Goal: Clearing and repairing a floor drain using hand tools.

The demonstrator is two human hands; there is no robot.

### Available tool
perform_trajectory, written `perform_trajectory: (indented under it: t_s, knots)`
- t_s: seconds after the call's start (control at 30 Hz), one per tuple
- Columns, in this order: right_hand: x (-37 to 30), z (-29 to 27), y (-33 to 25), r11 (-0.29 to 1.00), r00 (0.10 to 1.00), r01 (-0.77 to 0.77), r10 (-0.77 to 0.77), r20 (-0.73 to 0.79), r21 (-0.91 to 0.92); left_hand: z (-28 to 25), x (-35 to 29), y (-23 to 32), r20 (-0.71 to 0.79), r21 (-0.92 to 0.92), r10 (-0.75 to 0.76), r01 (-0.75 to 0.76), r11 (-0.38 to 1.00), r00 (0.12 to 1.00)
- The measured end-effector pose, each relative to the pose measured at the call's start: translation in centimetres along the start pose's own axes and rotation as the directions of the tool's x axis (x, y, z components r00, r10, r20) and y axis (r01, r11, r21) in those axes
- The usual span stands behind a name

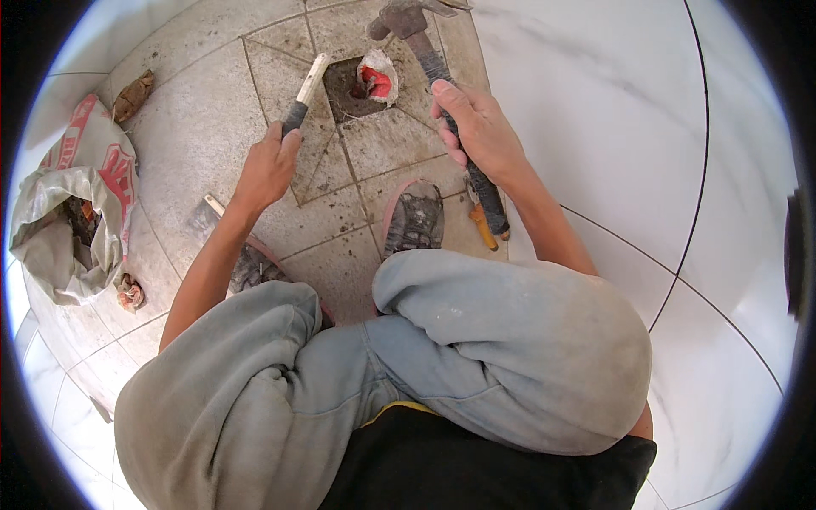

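My left hand (268,170) is closed around the black-wrapped part of a slim chisel (313,78), whose pale bar points up and away from me. Just beyond it lies a square hole (347,89) cut in the tiled floor, with crumpled white and red wrapping (376,78) in it. In my right hand (483,127) is a claw hammer (429,55), gripped midway along its dark wrapped handle. The hammer's head is raised at the far side, to the right of the hole. Neither tool touches the other.
An open sack (72,191) with debris stands at the left, with brown scraps beside it. Yellow-handled pliers (483,228) lie by my right shoe (414,217). A flat tool with a pale handle (212,204) is near my left shoe (255,268). White marbled tiles (620,102) rise on the right.
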State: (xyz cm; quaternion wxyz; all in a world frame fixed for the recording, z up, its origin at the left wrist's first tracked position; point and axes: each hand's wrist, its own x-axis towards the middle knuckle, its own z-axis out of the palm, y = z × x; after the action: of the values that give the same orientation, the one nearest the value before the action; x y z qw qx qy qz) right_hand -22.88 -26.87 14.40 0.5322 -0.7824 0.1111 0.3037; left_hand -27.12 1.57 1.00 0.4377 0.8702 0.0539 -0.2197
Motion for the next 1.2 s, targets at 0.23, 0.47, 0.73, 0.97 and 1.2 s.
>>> perform_trajectory:
  t_s: [0.23,0.47,0.73,0.97,1.2]
  knots:
    - [1.9,0.2,0.7,0.909,0.985,0.166,-0.171,0.022,-0.382,3.1,0.7,-0.1,-0.022,0.167,0.090,-0.085,0.982,0.996]
    - [4.5,2.8,-1.6,0.800,0.949,0.277,-0.314,0.021,-0.533,3.8,0.7,-0.4,-0.027,0.155,0.134,-0.128,0.980,0.991]
    - [5.5,3.3,-3.2,0.664,0.890,0.377,-0.452,0.055,-0.646,4.5,0.3,-0.4,-0.045,0.236,0.095,-0.082,0.968,0.994]
    - [6.3,3.0,0.9,0.657,0.934,0.293,-0.352,0.061,-0.695,4.4,-0.3,1.4,-0.079,0.320,0.022,0.004,0.947,0.997]
    - [4.0,3.8,-2.7,0.737,0.926,0.285,-0.376,-0.021,-0.612,4.4,-0.3,0.9,-0.057,0.296,0.007,0.011,0.955,0.998]
